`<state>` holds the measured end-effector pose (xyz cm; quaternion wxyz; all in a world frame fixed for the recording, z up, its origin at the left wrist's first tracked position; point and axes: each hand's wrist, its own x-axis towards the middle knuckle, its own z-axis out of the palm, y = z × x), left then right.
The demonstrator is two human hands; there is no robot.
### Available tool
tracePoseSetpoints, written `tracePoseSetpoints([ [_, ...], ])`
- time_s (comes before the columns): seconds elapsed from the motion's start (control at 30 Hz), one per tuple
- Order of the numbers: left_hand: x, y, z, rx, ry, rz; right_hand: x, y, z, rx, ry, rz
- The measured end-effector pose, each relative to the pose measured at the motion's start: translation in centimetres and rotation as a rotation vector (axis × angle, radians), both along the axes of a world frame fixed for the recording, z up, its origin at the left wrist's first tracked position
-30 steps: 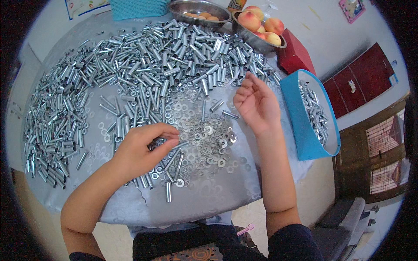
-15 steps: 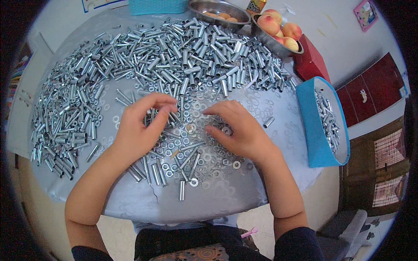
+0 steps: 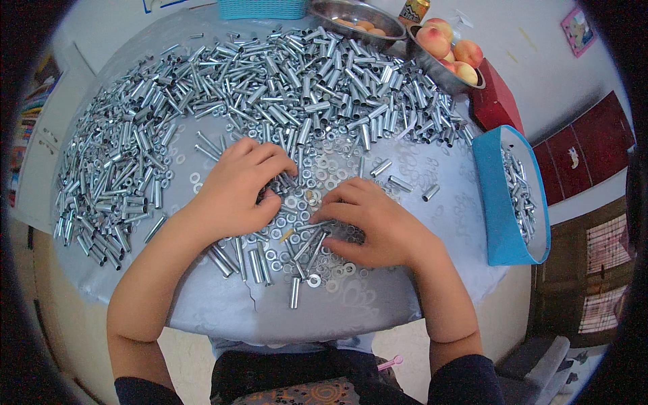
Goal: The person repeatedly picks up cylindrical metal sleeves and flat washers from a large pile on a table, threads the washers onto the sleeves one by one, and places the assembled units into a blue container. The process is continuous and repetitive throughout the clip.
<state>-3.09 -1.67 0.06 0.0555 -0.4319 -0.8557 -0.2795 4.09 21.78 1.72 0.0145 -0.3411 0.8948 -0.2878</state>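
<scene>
My left hand (image 3: 239,189) is low over the middle of the table, fingers curled and thumb below them. Metal pieces show in the gap, but I cannot make out what it grips. Close by on the right, my right hand (image 3: 371,226) rests over scattered flat washers (image 3: 314,280), its thumb and fingers apart. Its fingertips are at a few long bolts (image 3: 312,246) lying on the washers. Nearer to me are metal sleeves, one standing out alone (image 3: 295,293) and others side by side (image 3: 255,266).
A wide heap of sleeves and bolts (image 3: 290,81) curves across the far and left table. At right stands a blue fabric bin (image 3: 480,196) holding metal pieces. Beyond are a bowl of peaches (image 3: 480,82), a red box (image 3: 496,101), a bowl of eggs (image 3: 324,9) and a turquoise basket (image 3: 263,8).
My right hand has come nearer to me, down over the washers and bolts, uncovering loose sleeves behind it. The left hand's fingers have curled down over the metal pieces. The view has shifted slightly.
</scene>
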Motion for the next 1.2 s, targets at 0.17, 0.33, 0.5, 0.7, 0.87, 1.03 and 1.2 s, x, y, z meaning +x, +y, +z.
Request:
tracePoseSetpoints([
  [0.17,0.3,0.1,0.2,-0.081,0.007,0.032,0.0,0.2,-0.1,-0.023,0.001,-0.008],
  [0.33,0.7,0.0,-0.2,-0.061,0.219,0.124,-0.2,0.1,0.0,-0.028,0.019,0.009],
  [0.5,0.3,1.3,0.3,0.042,0.289,0.236,0.0,0.0,0.3,-0.026,-0.011,0.006],
  [0.7,-3.2,3.9,0.3,-0.077,0.342,0.259,0.7,-0.4,1.8,-0.458,-0.188,-0.186],
  [0.87,-4.1,4.8,-1.2,0.046,0.293,0.323,0.0,-0.1,1.7,-0.879,-0.530,-0.248],
  [1.03,-2.3,4.7,-0.7,0.314,0.101,0.236,-0.3,0.4,1.3,-0.987,-0.587,-0.280],
  [1.2,2.3,2.8,0.3,0.674,-0.581,0.158,-0.3,0.6,1.9,-0.950,-0.618,-0.307],
])
